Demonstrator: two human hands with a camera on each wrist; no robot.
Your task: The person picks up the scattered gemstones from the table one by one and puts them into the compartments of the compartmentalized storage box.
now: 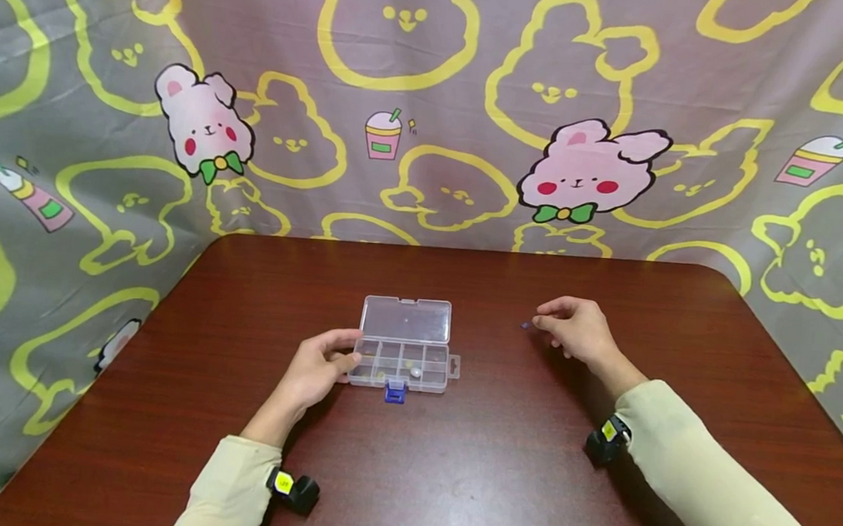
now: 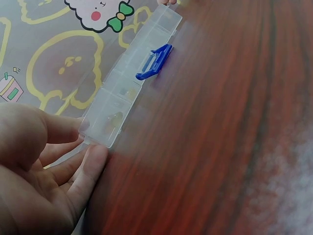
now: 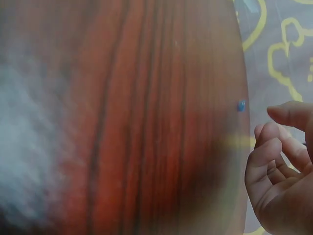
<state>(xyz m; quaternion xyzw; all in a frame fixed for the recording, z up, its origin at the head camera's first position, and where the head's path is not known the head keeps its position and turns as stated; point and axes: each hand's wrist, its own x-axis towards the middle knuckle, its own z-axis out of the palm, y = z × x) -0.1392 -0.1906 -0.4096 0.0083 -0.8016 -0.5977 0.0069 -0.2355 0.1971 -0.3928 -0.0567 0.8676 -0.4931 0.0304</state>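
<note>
A clear plastic compartment box (image 1: 399, 365) lies on the table with its lid (image 1: 406, 320) raised at the back. Its blue latch (image 1: 395, 392) hangs at the front. My left hand (image 1: 318, 367) grips the box's left end, thumb at the front corner and fingers behind. Inside sit a round white bead (image 1: 415, 372) and a few tiny yellowish pieces, hazy through the plastic. To the right of the box, a small blue bead (image 3: 241, 105) rests on the table. My right hand (image 1: 573, 331) hovers beside this bead, thumb and fingers loosely bent and apart, nothing between them.
The dark reddish-brown wooden table (image 1: 492, 486) reaches back to a hanging cloth (image 1: 448, 132) printed with cartoon rabbits. A hang tab (image 1: 454, 367) sticks out from the box's right end. Each wrist wears a small black camera (image 1: 605, 442).
</note>
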